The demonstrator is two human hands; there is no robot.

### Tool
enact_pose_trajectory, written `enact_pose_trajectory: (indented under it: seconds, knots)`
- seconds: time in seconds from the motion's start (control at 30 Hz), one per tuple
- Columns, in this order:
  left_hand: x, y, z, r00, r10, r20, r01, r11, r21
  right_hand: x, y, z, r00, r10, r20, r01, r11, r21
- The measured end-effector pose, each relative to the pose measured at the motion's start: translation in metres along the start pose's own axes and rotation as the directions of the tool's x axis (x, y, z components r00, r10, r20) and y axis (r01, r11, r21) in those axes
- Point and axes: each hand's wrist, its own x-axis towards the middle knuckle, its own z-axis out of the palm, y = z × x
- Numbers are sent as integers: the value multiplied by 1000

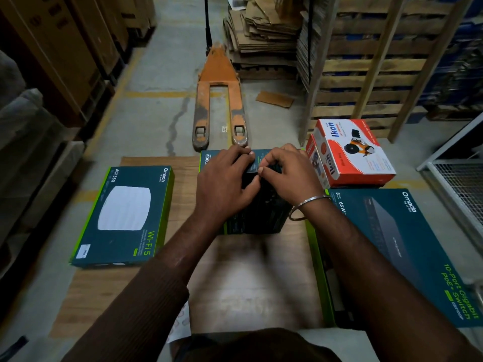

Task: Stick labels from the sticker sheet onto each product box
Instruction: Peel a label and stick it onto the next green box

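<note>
A dark teal Omada box lies in the middle of the wooden board, mostly under my hands. My left hand rests on its top with the fingers curled at the far edge. My right hand pinches something small at the fingertips over the same box; whether it is a label cannot be made out. A Wi-Fi 5 box with a small white label at its near corner lies to the left. A 10-port switch box lies to the right. The sticker sheet peeks out by my left sleeve.
Two red and white Ikon boxes stand at the far right of the board. An orange pallet jack sits on the floor ahead. Flattened cardboard and wooden pallets are stacked behind it, and a wire cage is at the right.
</note>
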Motion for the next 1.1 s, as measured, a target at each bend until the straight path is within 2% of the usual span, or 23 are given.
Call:
enact_pose_trajectory:
  seconds: [0.13, 0.33, 0.5, 1.1]
  knots:
    - [-2, 2, 0, 1000, -3, -11, 3, 1000, 7, 7, -6, -14, 995, 11, 95, -8, 999, -33]
    - [-5, 2, 0, 1000, 6, -8, -6, 1000, 9, 22, -8, -28, 953, 137, 271, -123, 990, -70]
    - [-5, 3, -1, 1000, 8, -11, -8, 1000, 5, 34, -8, -32, 922, 148, 358, -106, 985, -133]
    - [-3, 4, -1, 1000, -17, -1, 17, 1000, 4, 49, -10, -34, 891, 116, 438, -32, 980, -195]
